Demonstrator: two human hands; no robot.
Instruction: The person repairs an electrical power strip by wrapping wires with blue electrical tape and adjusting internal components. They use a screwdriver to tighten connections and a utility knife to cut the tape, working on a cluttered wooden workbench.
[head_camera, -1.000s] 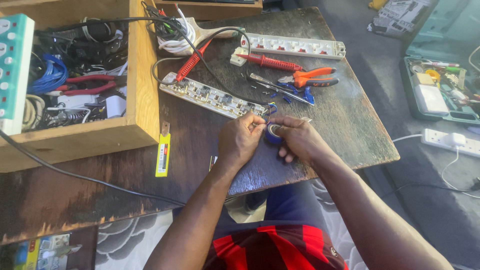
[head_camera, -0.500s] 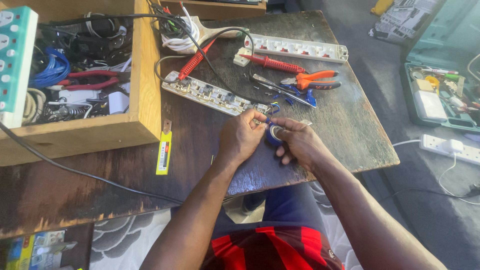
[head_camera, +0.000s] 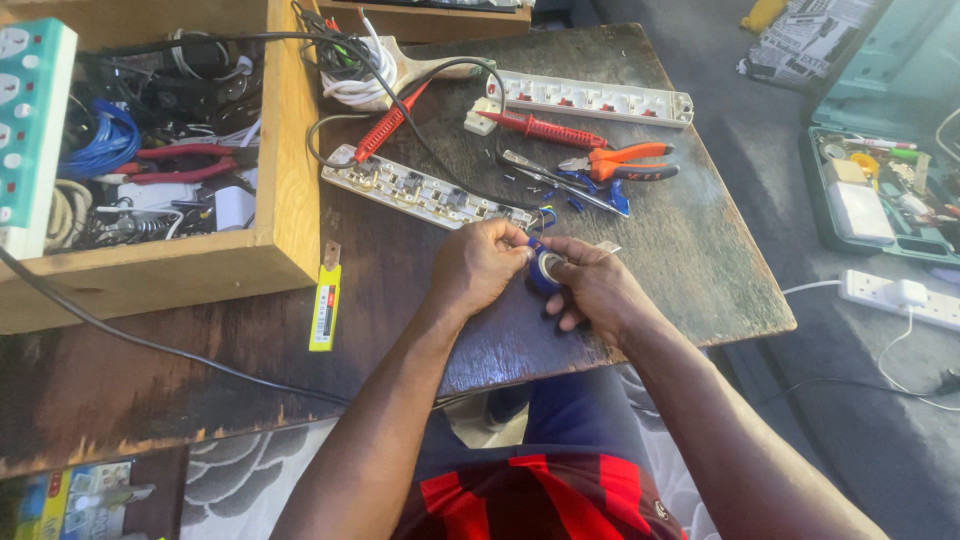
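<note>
My right hand (head_camera: 597, 288) grips a blue roll of insulating tape (head_camera: 545, 271) over the dark wooden table (head_camera: 700, 270). My left hand (head_camera: 480, 265) pinches the free end of the tape at the roll's top, fingertips touching the roll. Just beyond both hands lies an opened white power strip (head_camera: 425, 192) with its metal contacts bare and short blue wires at its near end. A black cable (head_camera: 420, 140) runs over the strip.
Behind the strip lie a red screwdriver (head_camera: 550, 130), orange-handled pliers (head_camera: 625, 160), a red probe (head_camera: 385, 125) and a second white power strip (head_camera: 590, 98). A wooden box of cables (head_camera: 285, 180) stands left, a yellow utility knife (head_camera: 325, 300) beside it. A green toolbox (head_camera: 880, 190) sits on the floor right.
Both hands stay on the tape roll near the strip's end; the fingers have shifted slightly on it. Nothing else on the table has moved.
</note>
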